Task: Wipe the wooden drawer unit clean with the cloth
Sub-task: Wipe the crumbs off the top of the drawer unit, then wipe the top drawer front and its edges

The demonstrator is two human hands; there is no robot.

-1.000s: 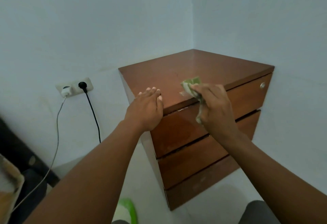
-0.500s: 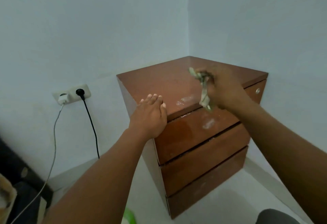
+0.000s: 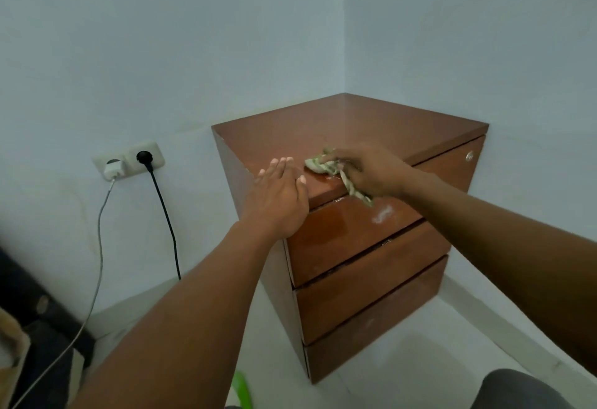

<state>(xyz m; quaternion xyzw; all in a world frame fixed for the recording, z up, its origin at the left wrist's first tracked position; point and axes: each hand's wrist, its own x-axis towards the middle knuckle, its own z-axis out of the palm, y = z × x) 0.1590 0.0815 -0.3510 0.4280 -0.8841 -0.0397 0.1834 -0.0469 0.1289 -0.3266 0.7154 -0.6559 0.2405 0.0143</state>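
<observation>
A brown wooden drawer unit [image 3: 365, 124] with three drawer fronts stands in the corner of the room. My right hand [image 3: 371, 171] grips a crumpled green-and-white cloth [image 3: 323, 164] and presses it on the top near the front edge; a twisted tail of the cloth hangs over the top drawer. My left hand [image 3: 277, 198] lies flat, fingers together, on the front left corner of the top, just left of the cloth. A whitish smear [image 3: 382, 214] shows on the top drawer front.
A double wall socket [image 3: 129, 159] to the left holds a white charger and a black plug, with cables hanging down to the floor. Dark furniture [image 3: 38, 305] sits at the lower left. A green object [image 3: 240, 389] lies on the white floor below.
My right hand lifted the cloth above the top half a second ago and has now come down and leftward, pressing it on the top near my left hand. My left hand stayed put.
</observation>
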